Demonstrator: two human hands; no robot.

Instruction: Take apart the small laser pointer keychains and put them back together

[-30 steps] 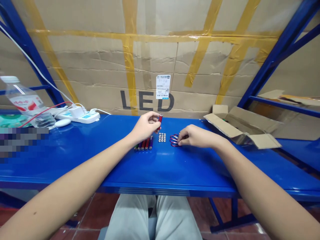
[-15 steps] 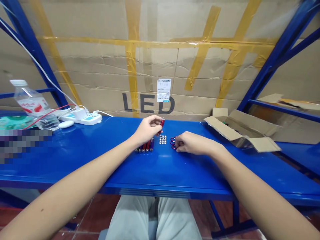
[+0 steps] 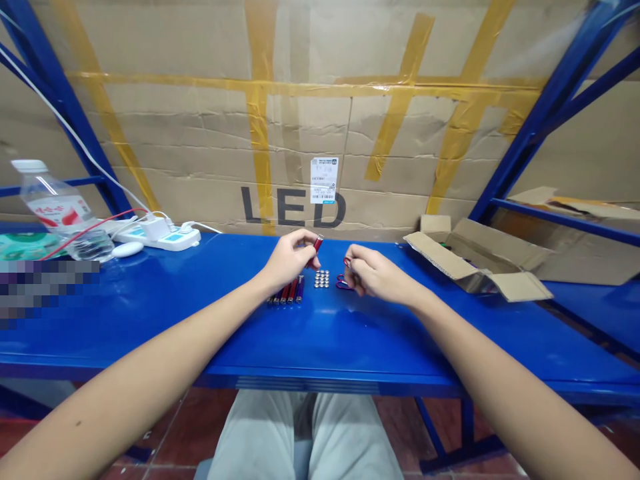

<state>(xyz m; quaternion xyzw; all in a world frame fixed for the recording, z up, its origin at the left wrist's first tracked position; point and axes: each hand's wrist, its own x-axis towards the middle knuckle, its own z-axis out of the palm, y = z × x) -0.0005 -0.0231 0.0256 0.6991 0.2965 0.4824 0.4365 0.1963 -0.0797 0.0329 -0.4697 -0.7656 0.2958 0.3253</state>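
My left hand is closed around a slim red metal tube, like a small penlight, raised over the table and tilted. Below that hand lies a row of similar tubes in red, purple and darker colours, partly covered by the hand. Silver button cells sit in a neat grid between my two hands. My right hand pinches a red carabiner just above the table. Beside its fingers, more carabiners, red and purple, lie on the tabletop, partly hidden.
The blue table meets a large taped carton at its back. An opened cardboard box stands at right. Leftward are a water bottle, a white power strip with cables and a white mouse-like object.
My right hand has lifted from the carabiners with a red one in its fingers. The left hand still holds the red tube, now turned a little. The view has shifted slightly.
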